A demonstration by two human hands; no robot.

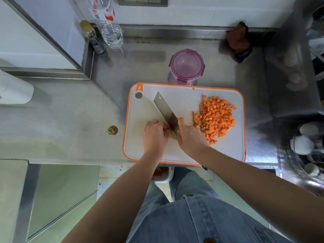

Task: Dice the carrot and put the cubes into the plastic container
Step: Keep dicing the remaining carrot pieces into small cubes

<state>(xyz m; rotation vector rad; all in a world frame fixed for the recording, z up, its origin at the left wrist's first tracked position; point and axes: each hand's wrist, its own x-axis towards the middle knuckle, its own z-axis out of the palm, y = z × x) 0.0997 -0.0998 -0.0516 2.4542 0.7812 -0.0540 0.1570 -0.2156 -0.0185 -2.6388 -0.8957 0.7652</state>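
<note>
A white cutting board [184, 95] with an orange rim lies on the steel counter. A heap of several orange carrot cubes [214, 118] sits on its right half. My right hand [190, 135] grips the handle of a cleaver [164, 110], whose blade points away to the upper left. My left hand [155, 135] has curled fingers against the blade's left side, over a small carrot piece that is mostly hidden. A round plastic container [186, 66] with a purple rim stands just behind the board, its lid on.
A water bottle [110, 27] and a small dark bottle [93, 38] stand at the back left. A reddish cloth [238, 41] lies at the back right. A sink with dishes [305, 146] is on the right. A brass fitting [112, 130] sticks up left of the board.
</note>
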